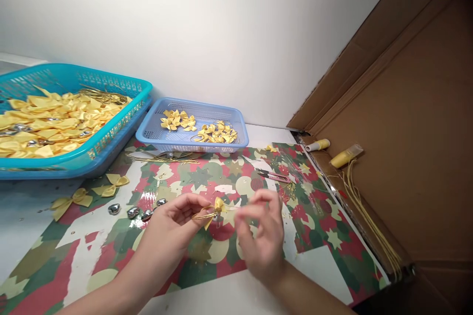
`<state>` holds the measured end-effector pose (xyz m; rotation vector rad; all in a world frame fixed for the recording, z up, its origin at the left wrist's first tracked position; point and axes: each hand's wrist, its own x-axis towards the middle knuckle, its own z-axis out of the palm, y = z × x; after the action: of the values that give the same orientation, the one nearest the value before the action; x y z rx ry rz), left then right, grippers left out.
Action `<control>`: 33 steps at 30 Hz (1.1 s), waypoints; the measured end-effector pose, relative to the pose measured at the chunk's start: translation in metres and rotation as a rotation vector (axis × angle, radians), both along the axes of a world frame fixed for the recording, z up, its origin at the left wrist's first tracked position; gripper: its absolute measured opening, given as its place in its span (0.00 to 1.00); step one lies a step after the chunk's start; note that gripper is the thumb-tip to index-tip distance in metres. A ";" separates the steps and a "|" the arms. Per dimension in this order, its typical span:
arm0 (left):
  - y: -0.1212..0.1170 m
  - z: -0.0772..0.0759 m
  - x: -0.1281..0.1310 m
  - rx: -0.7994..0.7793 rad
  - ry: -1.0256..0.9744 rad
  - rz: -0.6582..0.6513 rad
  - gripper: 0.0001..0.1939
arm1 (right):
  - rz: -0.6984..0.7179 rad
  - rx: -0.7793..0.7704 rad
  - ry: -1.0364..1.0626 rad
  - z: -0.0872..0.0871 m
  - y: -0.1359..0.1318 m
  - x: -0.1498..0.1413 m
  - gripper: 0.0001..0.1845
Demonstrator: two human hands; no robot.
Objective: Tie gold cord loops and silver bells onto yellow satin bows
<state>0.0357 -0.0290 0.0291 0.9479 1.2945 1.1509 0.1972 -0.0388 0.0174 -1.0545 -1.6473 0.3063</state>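
My left hand (172,226) is closed, thumb and fingers pinching a small yellow ribbon bow (219,204) with a loop of gold cord (204,215). A small silvery piece shows just under the bow's knot. To the right, my right hand (262,236) has its fingers curled together and blurred by motion. A pale, smeared strand seems to run from the bow towards those fingertips; what they pinch is too small to make out. Several silver heart-shaped bells (133,212) lie left of my left hand. Beyond them are two loose yellow bows (72,203).
A turquoise basket (142,93) of yellow bows stands at left, beside a blue basket (192,147) with more bows. Pink-handled thread snips (275,175) lie on the patterned paper. Yellow thread spools (346,156) and gold cords (369,221) rest by the cardboard wall (417,123) at right.
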 end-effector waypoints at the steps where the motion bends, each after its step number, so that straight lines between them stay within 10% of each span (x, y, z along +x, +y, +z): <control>1: 0.000 0.000 0.000 0.024 0.029 0.002 0.14 | 0.014 0.112 -0.074 0.003 -0.003 -0.001 0.07; 17: -0.002 -0.010 -0.002 0.213 0.273 -0.120 0.13 | -0.074 0.091 -0.309 -0.009 0.008 -0.009 0.09; 33: 0.013 -0.023 -0.006 0.408 0.363 -0.080 0.11 | 0.026 0.011 -0.047 -0.008 0.016 -0.020 0.07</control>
<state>0.0297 -0.0163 0.0059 1.5521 1.3121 1.2429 0.1774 -0.0228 0.0097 -1.0395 -1.7038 0.2914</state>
